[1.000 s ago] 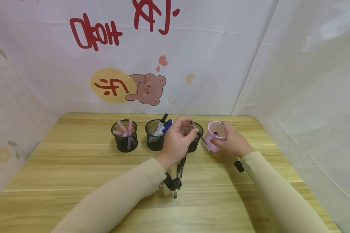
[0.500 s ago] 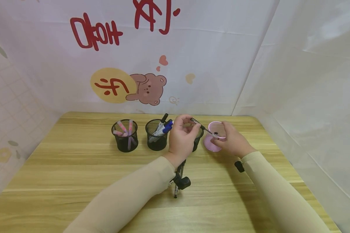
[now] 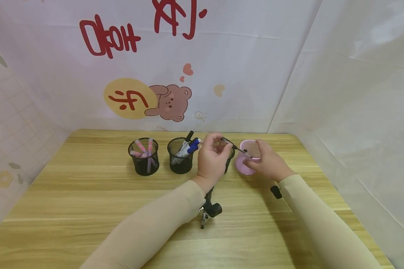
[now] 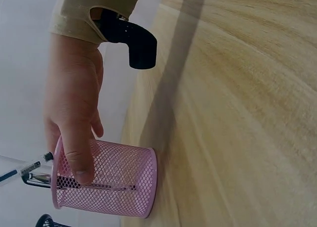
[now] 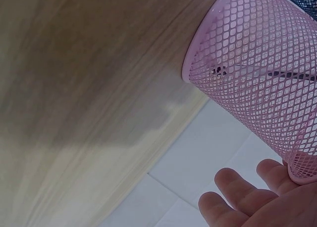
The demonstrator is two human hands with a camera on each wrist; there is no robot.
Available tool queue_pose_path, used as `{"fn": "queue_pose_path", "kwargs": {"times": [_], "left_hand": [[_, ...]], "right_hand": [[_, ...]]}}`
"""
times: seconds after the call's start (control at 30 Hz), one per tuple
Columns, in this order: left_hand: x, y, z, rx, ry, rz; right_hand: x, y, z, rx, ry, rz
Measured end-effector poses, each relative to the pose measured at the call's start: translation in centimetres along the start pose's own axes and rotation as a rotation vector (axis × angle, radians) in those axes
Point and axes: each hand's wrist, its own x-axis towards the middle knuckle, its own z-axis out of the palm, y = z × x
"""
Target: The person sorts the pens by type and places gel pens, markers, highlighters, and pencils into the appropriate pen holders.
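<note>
In the head view my left hand (image 3: 212, 160) pinches a slim black-and-clear pen (image 3: 235, 146) between thumb and fingers. The pen slants down to the right, its lower end over the mouth of a pink mesh pen cup (image 3: 243, 166). My right hand (image 3: 272, 163) grips that cup by its rim, thumb in front. The left wrist view has the right hand (image 4: 74, 101) on the tilted-looking cup (image 4: 119, 175), and the pen's black end (image 4: 48, 157) at the opening. Another pen (image 5: 292, 75) lies inside the cup, visible through the mesh in the right wrist view.
Several more pens (image 3: 203, 221) lie on the wooden table (image 3: 87, 209), partly hidden under the left wrist. Left of the hands stand a black mesh cup of pink-and-purple pens (image 3: 147, 164) and one of markers (image 3: 181, 164). A third black cup (image 3: 229, 158) is mostly behind the left hand.
My left hand has shifted slightly right and swung the pen from in front of the pink cup to over its mouth. The right hand stays on the cup.
</note>
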Motion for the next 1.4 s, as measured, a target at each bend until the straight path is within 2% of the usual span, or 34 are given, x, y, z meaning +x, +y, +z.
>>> {"fn": "queue_pose_path", "kwargs": {"times": [0.17,0.4,0.77,0.9,1.4], "left_hand": [[-0.2,-0.5,0.3,0.009,-0.022,-0.044],[-0.3,-1.2,0.6,0.053,-0.046,-0.068],[-0.6,-1.7,0.8,0.122,-0.088,-0.049],[-0.8,-1.6,0.9,0.114,-0.102,-0.049],[-1.1,-1.3,0.8,0.038,-0.162,-0.116]], "right_hand": [[0.1,0.0,0.0,-0.002,0.006,-0.002],[0.0,0.0,0.0,0.007,0.0,-0.006],[-0.1,-0.1,0.2,0.019,0.021,-0.031],[0.0,0.0,0.2,0.026,0.026,-0.038],[0.0,0.0,0.1,0.053,0.024,-0.024]]}}
